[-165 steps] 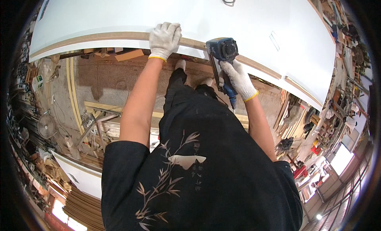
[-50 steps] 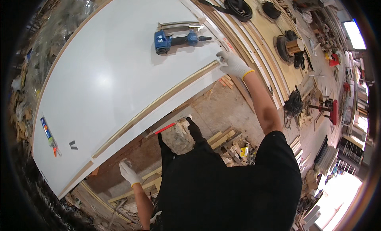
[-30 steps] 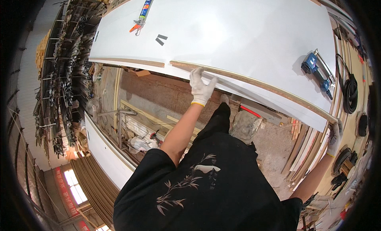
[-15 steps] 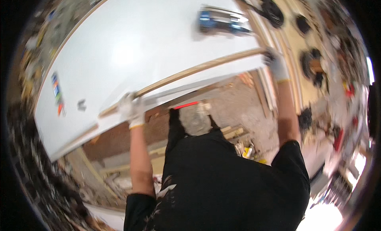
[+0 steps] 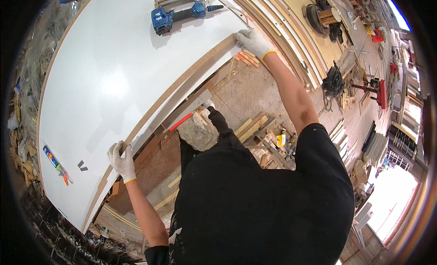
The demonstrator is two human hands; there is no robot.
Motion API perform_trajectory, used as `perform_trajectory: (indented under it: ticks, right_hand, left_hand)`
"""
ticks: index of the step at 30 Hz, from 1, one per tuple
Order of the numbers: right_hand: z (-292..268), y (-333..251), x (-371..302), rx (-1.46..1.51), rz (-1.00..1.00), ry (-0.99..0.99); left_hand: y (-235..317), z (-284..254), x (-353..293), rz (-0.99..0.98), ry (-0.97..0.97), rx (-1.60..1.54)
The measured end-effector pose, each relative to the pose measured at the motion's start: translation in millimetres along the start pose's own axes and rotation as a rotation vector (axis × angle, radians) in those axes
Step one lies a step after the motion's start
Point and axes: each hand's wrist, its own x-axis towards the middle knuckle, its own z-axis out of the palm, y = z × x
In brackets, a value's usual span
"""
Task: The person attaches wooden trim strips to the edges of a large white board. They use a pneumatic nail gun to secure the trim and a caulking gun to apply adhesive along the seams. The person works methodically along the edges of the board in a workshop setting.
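Note:
A long, narrow wooden strip (image 5: 182, 85) runs along the near edge of a large white panel (image 5: 104, 51). My left hand (image 5: 122, 160), in a white knit glove, pinches the strip toward its left end, thumb and fingers around it. At the far right end, my right hand (image 5: 256, 44), gloved the same way, grips the strip near the panel's corner. Its fingertips are partly hidden. On the panel, beyond my right hand, lies a blue nail gun (image 5: 177, 15) with a hose attached. A caulk tube with an orange tip (image 5: 55, 162) rests near my left hand, beside small dark pieces (image 5: 82, 165).
Long boards (image 5: 282, 32) are stacked to the right of the panel. A wooden spool (image 5: 328, 16) with black hose sits beyond them. Below the panel are a red strip (image 5: 181, 122), wood offcuts (image 5: 255, 128) and a yellow box (image 5: 281, 140). Coiled black cable (image 5: 333, 81) lies on the floor.
The strip has come from a slant across the panel to lie along its near edge, still held in both hands. The head view has turned, and the nail gun appears farther left.

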Motion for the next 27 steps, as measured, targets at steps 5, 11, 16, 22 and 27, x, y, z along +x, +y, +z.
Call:
perform_trajectory:
  ticks: [5,11,16,22,27]
  right_hand:
    - [10,10,2,0.099,0.050,0.144]
    - [16,28,8,0.162,0.063,0.175]
    - [18,35,14,0.226,0.072,0.168]
    - [17,34,15,0.216,0.086,0.165]
    - [16,28,16,0.137,0.104,0.173]
  left_hand:
    - [1,-1,4,-0.070,-0.067,-0.106]
    - [7,-1,8,-0.095,-0.107,-0.078]
    - [9,-2,11,-0.146,-0.134,-0.071]
    - [9,2,13,-0.124,-0.138,-0.079]
    - [6,2,12,-0.124,-0.158,-0.092]
